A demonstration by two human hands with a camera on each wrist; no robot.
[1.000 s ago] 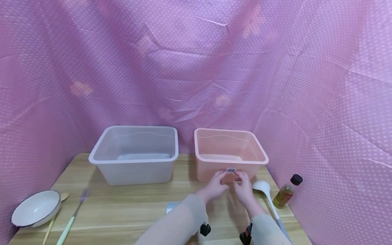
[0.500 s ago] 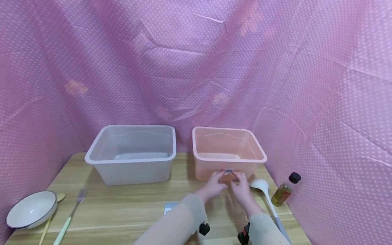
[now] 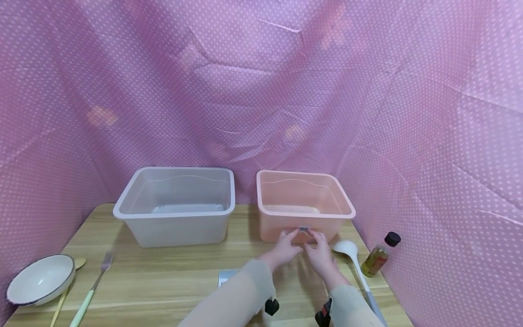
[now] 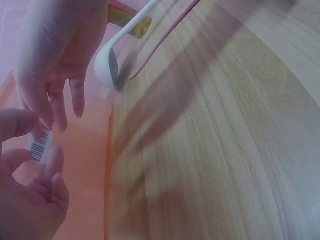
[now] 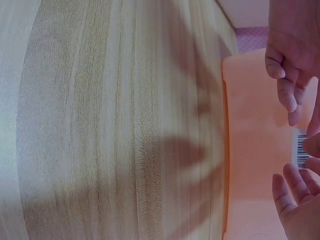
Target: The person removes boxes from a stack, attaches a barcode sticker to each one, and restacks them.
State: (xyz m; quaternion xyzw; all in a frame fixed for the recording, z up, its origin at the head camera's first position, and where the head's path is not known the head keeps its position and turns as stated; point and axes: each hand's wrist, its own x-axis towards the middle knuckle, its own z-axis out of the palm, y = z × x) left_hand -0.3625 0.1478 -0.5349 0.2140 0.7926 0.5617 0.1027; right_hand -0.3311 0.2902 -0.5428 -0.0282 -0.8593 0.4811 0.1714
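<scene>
Label [image 3: 303, 228]: one, small, printed with black bars, lying between the fingertips of the left grip [image 3: 283, 251] and right grip [image 3: 320, 259], directly in front of the pink bin [image 3: 271, 229]; contact with the bin's wall cannot be told. Handling, by judgement: very light, thin, flexible, apt to crease or curl, and tacky if it has an adhesive back; easily torn by a hard pull. Best hold: a fine fingertip pinch at the two short ends, the bars left uncovered, the tension even. Left grip: nearly closed at thumb and forefinger, pinching the label's near end; remaining fingers bent loosely below. Right grip: likewise nearly closed, fingertips pinching the opposite end; remaining fingers apart, hanging free of the label. Pink bin: plastic by its look, probably light and semi-rigid, standing upright on the surface [image 3: 163, 272] just beyond both grips; likely to slide if pressed firmly. White bin [image 3: 175, 231]: upright, ahead and to the left of the left grip. Ladle [image 3: 347, 247]: just right of the right grip. Bottle [image 3: 376, 261]: capped, farther right. Card [image 3: 225, 275]: left of the left grip, partly hidden by the sleeve [image 3: 261, 277].
</scene>
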